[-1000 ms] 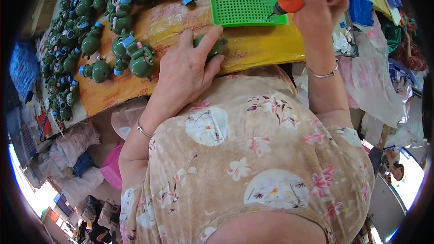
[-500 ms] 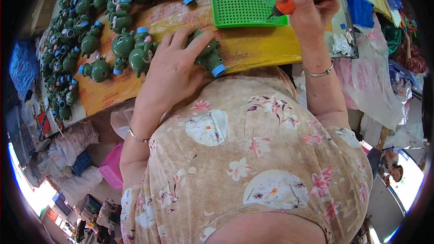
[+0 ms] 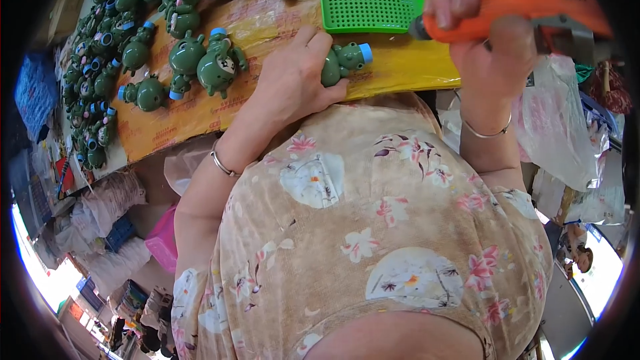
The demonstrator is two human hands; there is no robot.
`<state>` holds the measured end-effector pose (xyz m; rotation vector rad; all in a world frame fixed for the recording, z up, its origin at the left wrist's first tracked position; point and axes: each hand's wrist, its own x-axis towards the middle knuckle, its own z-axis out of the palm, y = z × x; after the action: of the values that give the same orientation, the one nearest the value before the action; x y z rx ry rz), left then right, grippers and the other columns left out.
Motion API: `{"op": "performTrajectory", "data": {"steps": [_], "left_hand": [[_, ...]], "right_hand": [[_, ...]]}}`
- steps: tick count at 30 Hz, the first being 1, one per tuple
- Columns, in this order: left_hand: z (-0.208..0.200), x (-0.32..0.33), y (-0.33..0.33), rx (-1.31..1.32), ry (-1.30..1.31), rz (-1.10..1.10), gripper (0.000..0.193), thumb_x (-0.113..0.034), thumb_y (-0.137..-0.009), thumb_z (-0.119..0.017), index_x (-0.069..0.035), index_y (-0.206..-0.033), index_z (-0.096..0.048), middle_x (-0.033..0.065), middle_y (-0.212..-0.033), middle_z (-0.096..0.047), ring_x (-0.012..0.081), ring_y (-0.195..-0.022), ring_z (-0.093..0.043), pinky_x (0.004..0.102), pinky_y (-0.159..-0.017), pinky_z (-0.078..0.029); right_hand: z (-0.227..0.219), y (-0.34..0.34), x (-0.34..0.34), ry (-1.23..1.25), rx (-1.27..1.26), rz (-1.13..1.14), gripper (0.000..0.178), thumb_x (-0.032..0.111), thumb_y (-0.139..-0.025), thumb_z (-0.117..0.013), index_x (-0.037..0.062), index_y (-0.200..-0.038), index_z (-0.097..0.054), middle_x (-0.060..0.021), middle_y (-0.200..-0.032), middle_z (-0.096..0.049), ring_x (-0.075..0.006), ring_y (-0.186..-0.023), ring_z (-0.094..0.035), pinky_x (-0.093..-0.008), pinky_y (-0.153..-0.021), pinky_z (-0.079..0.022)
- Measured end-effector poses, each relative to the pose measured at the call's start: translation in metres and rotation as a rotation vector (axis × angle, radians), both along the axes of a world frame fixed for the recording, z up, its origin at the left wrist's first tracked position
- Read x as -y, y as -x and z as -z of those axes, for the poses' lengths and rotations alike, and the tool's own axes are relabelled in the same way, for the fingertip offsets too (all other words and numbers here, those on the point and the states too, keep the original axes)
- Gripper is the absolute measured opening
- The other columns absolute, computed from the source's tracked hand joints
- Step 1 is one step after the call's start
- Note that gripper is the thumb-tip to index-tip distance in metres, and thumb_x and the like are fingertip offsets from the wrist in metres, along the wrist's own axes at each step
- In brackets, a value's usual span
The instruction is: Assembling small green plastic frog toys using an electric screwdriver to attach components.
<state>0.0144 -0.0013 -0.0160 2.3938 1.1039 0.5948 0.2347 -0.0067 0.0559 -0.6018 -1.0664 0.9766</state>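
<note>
My left hand (image 3: 300,70) is closed around a green toy figure (image 3: 348,58) at the front edge of the table. The figure lies on its side with its light-blue ring end toward the right; the hand hides its other end. Raised at the right, my right hand (image 3: 497,63) grips an orange electric screwdriver (image 3: 513,3), its dark nose pointing left, toward the tray's lower corner. A thin bit cannot be made out now. Just left of my left hand, another green figure (image 3: 215,70) stands out with a pale face area and a blue end.
Green figures (image 3: 137,50) with blue ends crowd the table's left side. A green perforated tray (image 3: 373,29) lies at the back middle. Yellow-brown film (image 3: 407,67) covers the tabletop. Clear plastic bags (image 3: 553,120) hang at the right, and a pink bin (image 3: 162,243) stands below left.
My left hand has moved right with the figure, whose blue end now points rightward. The screwdriver has come lower and nearer, turned more level. The figure left of my hand now shows its face.
</note>
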Motion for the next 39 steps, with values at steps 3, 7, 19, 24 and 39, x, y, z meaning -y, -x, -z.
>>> {"op": "performTrajectory", "data": {"steps": [3,7,19,24,39], "left_hand": [[0.001,-0.002,-0.002,0.004,-0.009,0.001,0.045,-0.023,-0.073,-0.083,-0.002,-0.105,-0.058,0.0175,-0.101,-0.061,0.0399,-0.086,-0.066,0.047,-0.071,-0.056],[0.0,-0.004,-0.004,-0.013,-0.01,0.015,0.044,-0.023,-0.073,-0.082,-0.001,-0.101,-0.058,0.0178,-0.1,-0.06,0.04,-0.086,-0.066,0.0475,-0.07,-0.056],[-0.001,-0.003,-0.007,-0.049,0.008,0.01,0.042,-0.025,-0.074,-0.082,0.0,-0.097,-0.058,0.0176,-0.098,-0.06,0.0395,-0.085,-0.067,0.0477,-0.069,-0.056],[0.0,-0.001,-0.009,-0.037,0.007,0.008,0.041,-0.024,-0.074,-0.081,0.0,-0.097,-0.058,0.018,-0.099,-0.06,0.0396,-0.084,-0.067,0.0478,-0.069,-0.056],[-0.01,0.006,-0.01,-0.113,0.017,-0.077,0.046,-0.026,-0.075,-0.082,0.003,-0.101,-0.056,0.0208,-0.099,-0.059,0.0401,-0.081,-0.067,0.047,-0.066,-0.057]], "right_hand": [[-0.003,0.012,0.018,0.118,-0.008,-0.1,0.051,0.018,-0.091,-0.078,0.0063,-0.131,-0.049,-0.0172,-0.098,-0.063,-0.0282,-0.085,-0.063,-0.0436,-0.08,-0.05],[0.001,0.025,0.017,0.236,-0.008,-0.201,0.057,0.015,-0.092,-0.078,0.0076,-0.139,-0.045,-0.0215,-0.107,-0.063,-0.034,-0.099,-0.064,-0.0514,-0.093,-0.05],[0.045,0.023,-0.048,-0.674,-0.054,-0.3,0.061,0.009,-0.078,-0.087,0.0058,-0.121,-0.044,-0.0045,-0.089,-0.063,-0.0113,-0.083,-0.061,-0.0277,-0.075,-0.05],[0.01,0.023,-0.01,0.259,0.459,-0.047,0.063,0.02,-0.076,-0.092,0.005,-0.117,-0.047,0.0005,-0.087,-0.062,-0.0068,-0.079,-0.057,-0.0245,-0.073,-0.047],[0.014,-0.019,-0.034,0.045,0.061,0.157,0.038,0.011,-0.088,-0.079,0.007,-0.115,-0.053,-0.0062,-0.08,-0.061,-0.0168,-0.059,-0.06,-0.0331,-0.057,-0.052]]}}
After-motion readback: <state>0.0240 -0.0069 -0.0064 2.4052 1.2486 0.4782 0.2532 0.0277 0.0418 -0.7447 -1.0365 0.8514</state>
